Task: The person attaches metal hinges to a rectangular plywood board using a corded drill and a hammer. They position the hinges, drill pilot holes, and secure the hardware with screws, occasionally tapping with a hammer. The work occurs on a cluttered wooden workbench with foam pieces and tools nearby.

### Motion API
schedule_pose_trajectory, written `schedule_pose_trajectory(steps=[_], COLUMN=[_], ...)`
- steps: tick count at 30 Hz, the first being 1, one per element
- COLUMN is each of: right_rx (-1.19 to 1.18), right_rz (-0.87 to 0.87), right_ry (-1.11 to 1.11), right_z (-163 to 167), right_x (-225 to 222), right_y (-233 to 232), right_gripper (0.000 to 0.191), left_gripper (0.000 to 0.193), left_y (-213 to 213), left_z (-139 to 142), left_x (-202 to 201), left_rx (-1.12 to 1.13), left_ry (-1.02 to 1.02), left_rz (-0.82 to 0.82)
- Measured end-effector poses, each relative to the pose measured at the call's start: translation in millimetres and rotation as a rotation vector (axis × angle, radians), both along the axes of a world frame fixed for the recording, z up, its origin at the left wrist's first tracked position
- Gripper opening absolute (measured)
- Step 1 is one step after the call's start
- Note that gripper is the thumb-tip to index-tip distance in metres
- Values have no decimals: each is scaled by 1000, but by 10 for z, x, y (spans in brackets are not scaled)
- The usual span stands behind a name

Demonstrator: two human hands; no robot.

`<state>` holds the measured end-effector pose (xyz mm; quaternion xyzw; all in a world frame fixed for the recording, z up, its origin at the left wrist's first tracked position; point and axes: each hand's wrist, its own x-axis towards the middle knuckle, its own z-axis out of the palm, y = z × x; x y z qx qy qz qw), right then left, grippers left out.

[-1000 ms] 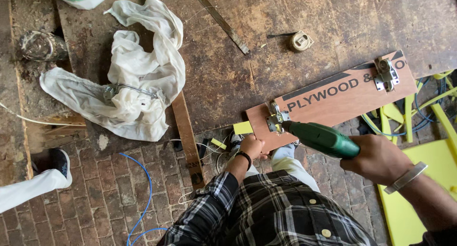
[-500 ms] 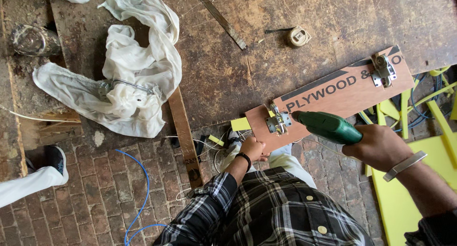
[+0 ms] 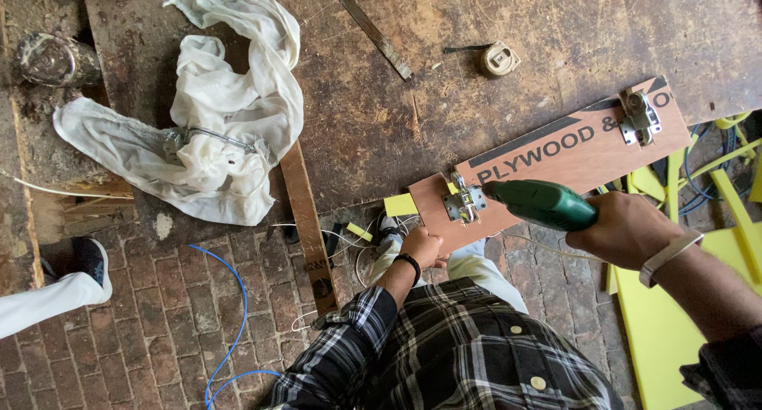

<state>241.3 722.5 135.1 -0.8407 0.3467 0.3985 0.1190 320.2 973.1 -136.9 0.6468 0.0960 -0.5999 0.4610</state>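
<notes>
A brown plywood strip with printed letters lies over the edge of a worn wooden worktop. It carries two metal hinges, one near its left end and one at its far right end. My right hand grips a green power drill, whose tip sits at the left hinge. My left hand, with a black wristband, holds the strip's lower left corner from beneath the edge.
A crumpled white cloth with a metal clamp lies on the left. A long wooden batten hangs over the edge. A tape measure lies behind the strip. Yellow cut panels are right, blue wire and another person's shoe left.
The drill stays pointed at the left hinge, its tip shifting slightly. My left hand keeps its hold on the strip. The view has drifted a little.
</notes>
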Motion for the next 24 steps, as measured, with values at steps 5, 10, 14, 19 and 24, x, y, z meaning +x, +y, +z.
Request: schedule_pose_trajectory(steps=[5,10,14,19,24], right_rx=[-46,-42,-75,-85,53], right_rz=[114,151,236,278,96], right_ry=[102,92,134,156,106], right_z=[158,202,167,146,-8], right_x=[274,506,674,712,407], right_y=[135,76,57,76,-150], right_gripper=[29,32,33,35,39], left_gripper=[27,29,32,37,59], left_y=[-30,-33,-33,-21,28], left_z=[-84,-248,-420,-450,69], left_x=[-39,-80,-102,-100,22], left_rx=[1,35,56,115,58], left_ry=[-85,-426,-348,-628,-91], left_rz=[-8,-208,-197,-383,-23])
